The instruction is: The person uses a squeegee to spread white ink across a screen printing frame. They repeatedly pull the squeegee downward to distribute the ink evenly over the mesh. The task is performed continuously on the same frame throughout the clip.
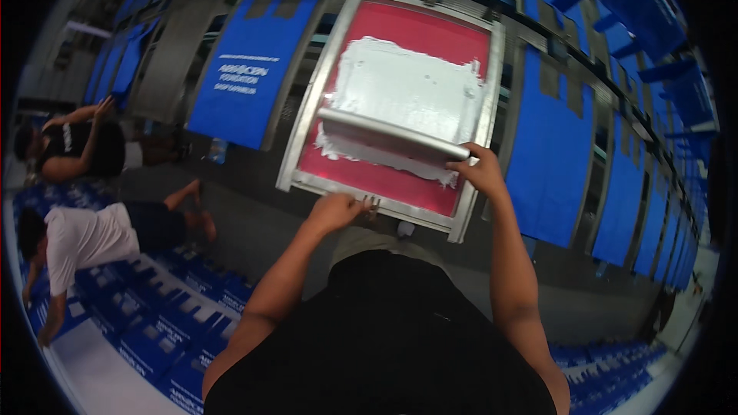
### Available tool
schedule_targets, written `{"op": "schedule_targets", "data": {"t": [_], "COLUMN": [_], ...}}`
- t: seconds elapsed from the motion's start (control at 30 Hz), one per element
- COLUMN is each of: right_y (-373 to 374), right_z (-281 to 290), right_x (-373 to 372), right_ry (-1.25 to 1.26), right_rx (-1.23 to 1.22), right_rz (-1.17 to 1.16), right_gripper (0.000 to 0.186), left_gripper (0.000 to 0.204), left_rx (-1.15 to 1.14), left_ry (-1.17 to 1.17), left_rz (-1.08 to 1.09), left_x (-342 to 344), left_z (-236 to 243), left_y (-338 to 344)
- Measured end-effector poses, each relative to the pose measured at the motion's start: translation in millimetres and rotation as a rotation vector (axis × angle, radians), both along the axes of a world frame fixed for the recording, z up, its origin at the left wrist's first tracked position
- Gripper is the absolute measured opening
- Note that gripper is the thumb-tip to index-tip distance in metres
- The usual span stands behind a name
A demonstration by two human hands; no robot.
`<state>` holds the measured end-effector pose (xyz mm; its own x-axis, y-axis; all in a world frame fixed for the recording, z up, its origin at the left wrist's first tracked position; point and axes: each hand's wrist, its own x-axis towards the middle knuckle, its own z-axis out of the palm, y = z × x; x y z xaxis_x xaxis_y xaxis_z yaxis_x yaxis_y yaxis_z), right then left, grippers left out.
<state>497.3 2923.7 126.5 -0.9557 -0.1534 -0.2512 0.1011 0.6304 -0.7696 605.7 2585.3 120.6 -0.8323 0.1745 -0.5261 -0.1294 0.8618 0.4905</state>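
Observation:
In front of me lies a screen printing frame (pixel 307 107) with metal sides and a red mesh (pixel 407 23). White ink (pixel 407 88) is spread thickly over the middle of the mesh, with ragged edges. A long metal squeegee (pixel 392 132) lies across the near part of the ink, slanting down to the right. My right hand (pixel 483 170) grips the squeegee's right end, fingers closed round it. At the near rim of the frame, left of its middle, my left hand (pixel 342 211) is closed with its fingertips hooked on the rim.
Blue cut fabric panels (pixel 250 69) lie on boards left of the frame, and more blue panels (pixel 550 146) to its right. Printed blue pieces (pixel 154 330) cover the lower left. Two people work at left, one in a white shirt (pixel 100 242), one in black (pixel 84 146). Blue chairs (pixel 634 8) stand upper right.

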Motion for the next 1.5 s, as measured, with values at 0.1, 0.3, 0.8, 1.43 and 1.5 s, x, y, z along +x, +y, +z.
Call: {"op": "schedule_targets", "data": {"t": [0.1,0.3,0.8,1.43,1.5], "right_y": [-1,-19,305,446,438], "right_z": [-1,-28,31,-29,-28], "right_x": [-13,-39,61,32,36], "right_ry": [-0.063,-0.179,-0.127,-0.156,-0.162], "right_rx": [-0.301,-0.340,-0.325,-0.314,-0.384], "right_rz": [-0.088,-0.180,-0.440,-0.339,-0.361], "right_gripper": [0.029,0.026,0.039,0.047,0.045], "left_gripper": [0.046,0.040,0.047,0.053,0.053], "left_rx": [0.084,0.338,0.684,0.509,0.549], "left_ry": [0.363,0.319,0.323,0.192,0.198], "left_rz": [0.482,0.624,0.582,0.710,0.706], "left_x": [-51,-107,-45,-50,-52], "left_z": [14,-80,-59,-43,-57], "left_y": [-38,-162,201,333,326]}}
